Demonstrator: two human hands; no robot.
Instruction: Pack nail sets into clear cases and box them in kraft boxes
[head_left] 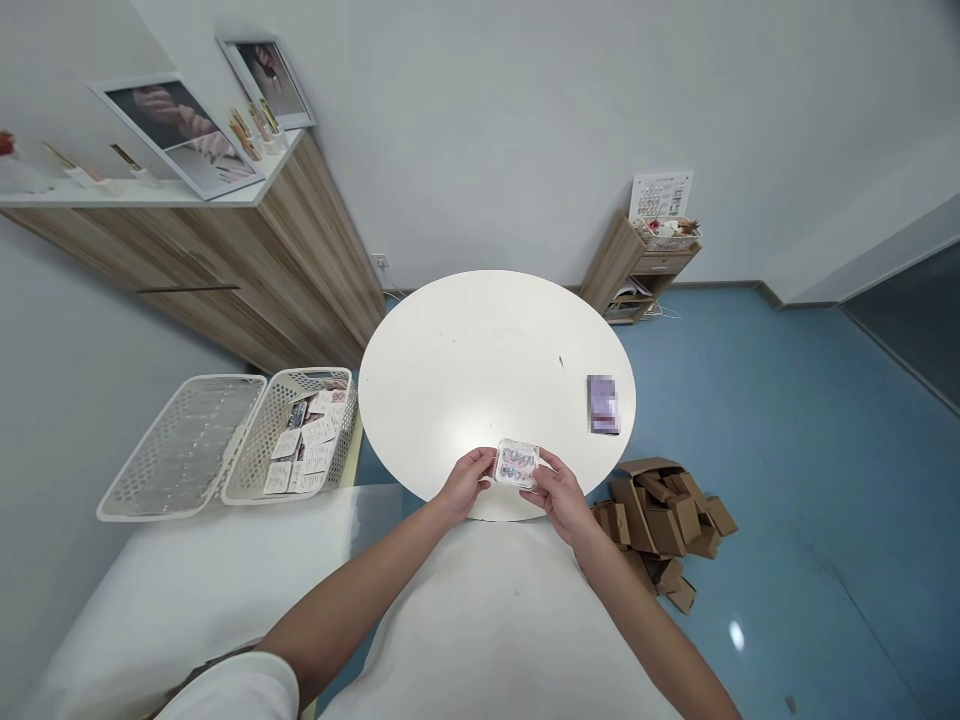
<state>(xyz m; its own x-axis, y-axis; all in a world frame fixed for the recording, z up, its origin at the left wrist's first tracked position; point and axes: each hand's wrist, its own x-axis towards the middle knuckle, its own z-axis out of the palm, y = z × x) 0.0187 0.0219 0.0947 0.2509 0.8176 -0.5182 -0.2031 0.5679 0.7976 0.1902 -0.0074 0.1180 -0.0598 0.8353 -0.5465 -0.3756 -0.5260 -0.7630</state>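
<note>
A small clear case with rows of shiny, pinkish and silvery pieces is held above the near edge of the round white table. My left hand pinches the case at its left edge. On the other side, my right hand grips its right edge, with fingers resting on the lower right corner. A purple item, blurred in the picture, lies near the table's right edge.
Two white baskets stand at the left, one with clear cases, the other with white cards. Cardboard boxes are heaped on the floor at right. A wooden cabinet stands at back left, a small shelf at back right.
</note>
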